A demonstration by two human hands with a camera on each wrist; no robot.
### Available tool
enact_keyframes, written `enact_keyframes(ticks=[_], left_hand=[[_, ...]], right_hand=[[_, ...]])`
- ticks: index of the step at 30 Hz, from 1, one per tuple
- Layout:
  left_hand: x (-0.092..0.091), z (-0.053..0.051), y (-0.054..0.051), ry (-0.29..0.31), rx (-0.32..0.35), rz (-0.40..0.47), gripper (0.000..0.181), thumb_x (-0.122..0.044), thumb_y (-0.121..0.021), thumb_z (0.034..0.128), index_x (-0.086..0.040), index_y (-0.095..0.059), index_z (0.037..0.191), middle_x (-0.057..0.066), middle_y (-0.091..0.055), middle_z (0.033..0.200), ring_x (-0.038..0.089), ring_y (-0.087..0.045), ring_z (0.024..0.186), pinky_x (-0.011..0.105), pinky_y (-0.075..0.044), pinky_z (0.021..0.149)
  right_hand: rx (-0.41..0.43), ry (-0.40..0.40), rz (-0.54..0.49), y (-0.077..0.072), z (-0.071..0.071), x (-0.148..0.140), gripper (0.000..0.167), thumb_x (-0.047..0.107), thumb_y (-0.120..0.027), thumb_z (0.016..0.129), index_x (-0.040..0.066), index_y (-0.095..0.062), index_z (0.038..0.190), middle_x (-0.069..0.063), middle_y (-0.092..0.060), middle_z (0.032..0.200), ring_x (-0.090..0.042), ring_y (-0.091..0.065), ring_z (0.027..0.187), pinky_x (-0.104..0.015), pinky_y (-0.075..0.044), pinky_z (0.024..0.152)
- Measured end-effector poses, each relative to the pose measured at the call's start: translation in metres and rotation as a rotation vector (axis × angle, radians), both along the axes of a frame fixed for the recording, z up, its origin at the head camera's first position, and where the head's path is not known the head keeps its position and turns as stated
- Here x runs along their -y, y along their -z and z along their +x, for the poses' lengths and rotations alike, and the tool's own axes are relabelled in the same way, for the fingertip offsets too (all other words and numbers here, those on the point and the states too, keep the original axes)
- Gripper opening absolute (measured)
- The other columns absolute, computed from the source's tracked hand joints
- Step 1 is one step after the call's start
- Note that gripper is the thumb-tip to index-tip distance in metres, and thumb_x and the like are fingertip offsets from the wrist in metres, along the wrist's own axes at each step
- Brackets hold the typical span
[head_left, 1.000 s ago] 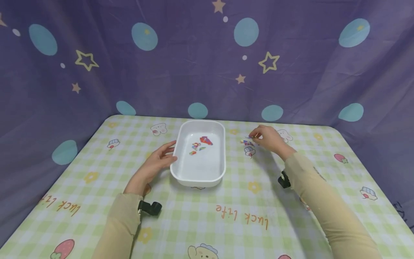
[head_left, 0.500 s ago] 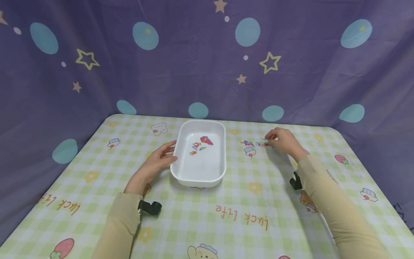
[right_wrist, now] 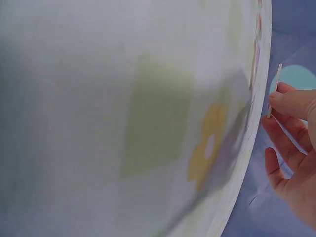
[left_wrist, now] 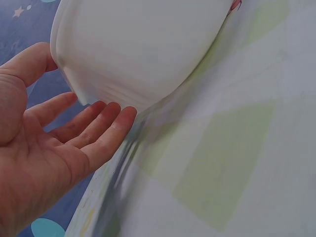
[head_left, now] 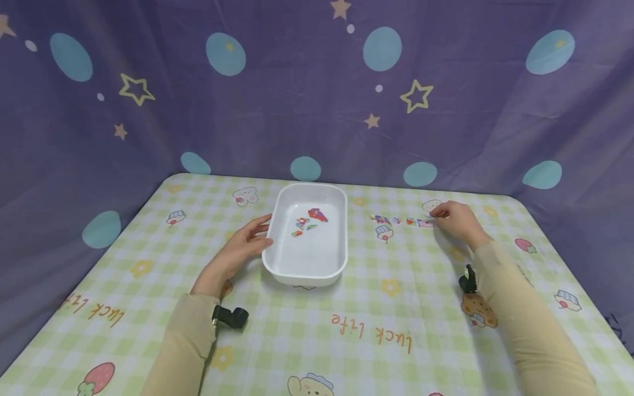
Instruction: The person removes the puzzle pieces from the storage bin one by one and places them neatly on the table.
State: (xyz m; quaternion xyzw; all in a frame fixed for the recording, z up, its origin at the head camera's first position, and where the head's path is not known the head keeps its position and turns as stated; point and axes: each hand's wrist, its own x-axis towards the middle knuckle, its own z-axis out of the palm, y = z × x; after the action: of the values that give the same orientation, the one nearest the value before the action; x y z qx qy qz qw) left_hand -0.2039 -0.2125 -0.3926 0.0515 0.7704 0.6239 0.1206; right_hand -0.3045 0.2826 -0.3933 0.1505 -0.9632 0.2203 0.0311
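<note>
A white rectangular tray (head_left: 304, 269) stands on the table left of centre, with several small colourful flat pieces in it, the largest a red one (head_left: 318, 215). My left hand (head_left: 236, 251) touches the tray's left side with relaxed fingers and thumb, palm apart from the wall in the left wrist view. My right hand (head_left: 459, 221) pinches a thin flat piece (right_wrist: 279, 74) between thumb and fingertips; it shows edge-on in the right wrist view, its face hidden. Beside those fingertips lies a row of small colourful flat pieces (head_left: 381, 219), running leftward along the table.
A green and white checked cloth (head_left: 297, 319) with printed cartoons and lettering covers the table. Behind it hangs a purple curtain (head_left: 277, 110) with stars and ovals. A black wrist camera (head_left: 230, 317) hangs at the left cuff, another (head_left: 468, 280) at the right.
My right hand has moved rightward along the row, uncovering more of the pieces on the cloth. The left hand and the tray stay in place.
</note>
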Motion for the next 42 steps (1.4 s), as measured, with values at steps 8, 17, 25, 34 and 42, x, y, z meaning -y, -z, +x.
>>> enact_keyframes(ticks=[8,17,25,34,42], left_hand=[[0.0,-0.001,0.0,-0.002,0.003,0.005,0.066,-0.015,-0.059,0.0872,-0.019,-0.026,0.144,0.016,-0.033,0.142,0.034,-0.042,0.123,0.039,-0.043,0.094],[0.0,0.0,0.0,0.004,-0.007,0.006,0.064,-0.013,-0.057,0.0881,-0.018,-0.027,0.144,0.016,-0.033,0.142,0.035,-0.041,0.124,0.04,-0.042,0.095],[-0.001,0.001,-0.001,-0.004,-0.002,0.006,0.064,-0.013,-0.057,0.0878,-0.018,-0.027,0.144,0.015,-0.034,0.142,0.034,-0.041,0.124,0.042,-0.042,0.096],[-0.001,0.0,0.0,0.005,-0.005,0.023,0.063,-0.013,-0.057,0.0878,-0.018,-0.027,0.143,0.016,-0.034,0.142,0.034,-0.041,0.124,0.039,-0.043,0.094],[-0.001,0.0,0.0,-0.004,-0.002,0.007,0.064,-0.014,-0.058,0.0877,-0.019,-0.027,0.144,0.015,-0.033,0.142,0.034,-0.041,0.124,0.041,-0.041,0.096]], right_hand=[[0.028,0.033,0.016,0.003,0.004,-0.013,0.019,0.008,-0.057,0.084,0.001,-0.067,0.099,-0.022,-0.063,0.097,-0.035,-0.058,0.089,-0.05,-0.043,0.081],[0.054,0.049,0.051,0.006,0.007,-0.019,0.017,0.008,-0.058,0.084,0.001,-0.067,0.096,-0.021,-0.064,0.095,-0.034,-0.058,0.088,-0.049,-0.043,0.08],[0.056,0.063,0.055,0.006,0.007,-0.02,0.019,0.008,-0.056,0.083,0.001,-0.066,0.097,-0.022,-0.063,0.096,-0.035,-0.057,0.09,-0.049,-0.042,0.08],[0.052,0.039,0.055,-0.008,0.006,-0.007,0.023,0.01,-0.054,0.084,0.001,-0.065,0.102,-0.021,-0.062,0.102,-0.034,-0.056,0.092,-0.049,-0.043,0.08],[0.04,-0.028,0.051,-0.026,0.002,0.031,0.024,0.012,-0.057,0.084,0.001,-0.064,0.104,-0.018,-0.063,0.102,-0.032,-0.057,0.094,-0.048,-0.043,0.081]])
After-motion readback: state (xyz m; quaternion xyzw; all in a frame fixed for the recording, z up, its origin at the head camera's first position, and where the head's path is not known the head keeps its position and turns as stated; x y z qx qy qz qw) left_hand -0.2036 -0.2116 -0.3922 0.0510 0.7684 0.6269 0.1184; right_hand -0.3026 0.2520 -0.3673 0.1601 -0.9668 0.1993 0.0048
